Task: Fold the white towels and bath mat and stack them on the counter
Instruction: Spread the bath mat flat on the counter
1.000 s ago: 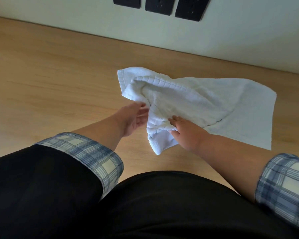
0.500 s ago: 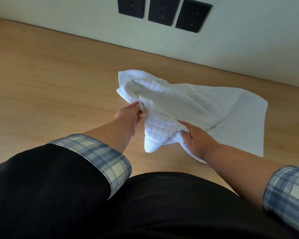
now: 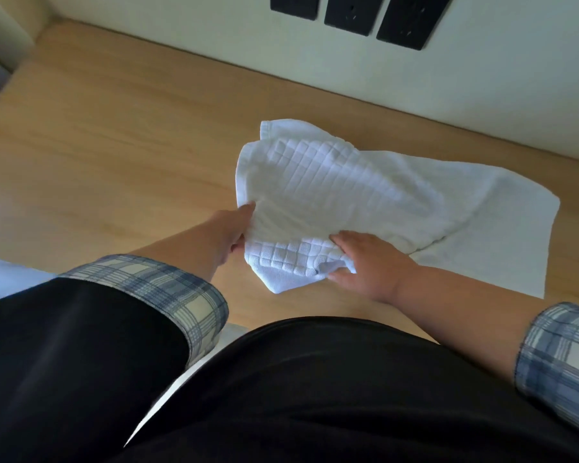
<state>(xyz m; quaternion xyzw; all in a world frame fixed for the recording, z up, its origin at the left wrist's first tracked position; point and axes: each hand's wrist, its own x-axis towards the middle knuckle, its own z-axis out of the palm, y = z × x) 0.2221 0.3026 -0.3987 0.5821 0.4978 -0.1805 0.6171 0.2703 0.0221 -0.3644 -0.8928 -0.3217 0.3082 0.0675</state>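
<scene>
1. A white mat (image 3: 335, 182) with a raised grid is seen on the wooden counter (image 3: 114, 145), toward 2 o'clock from the view's middle.
2. Its 9 o'clock half is bunched and lifted off the wood. Its 3 o'clock half is spread flat, with a corner reaching toward 4 o'clock.
3. The mat's 8 o'clock edge is pinched by the left hand (image 3: 229, 233). One digit is laid on top, and the rest are largely hidden by cloth.
4. The gathered 6 o'clock edge is gripped by the right hand (image 3: 371, 265), with its fingers curled round the fold.
5. The hands are held near each other, with a strip of mat between them.
6. Plaid sleeves (image 3: 154, 289) are seen at 7 and 4 o'clock.
7. Three black sockets (image 3: 351, 11) are mounted on the pale wall (image 3: 214, 45) at 12 o'clock.
</scene>
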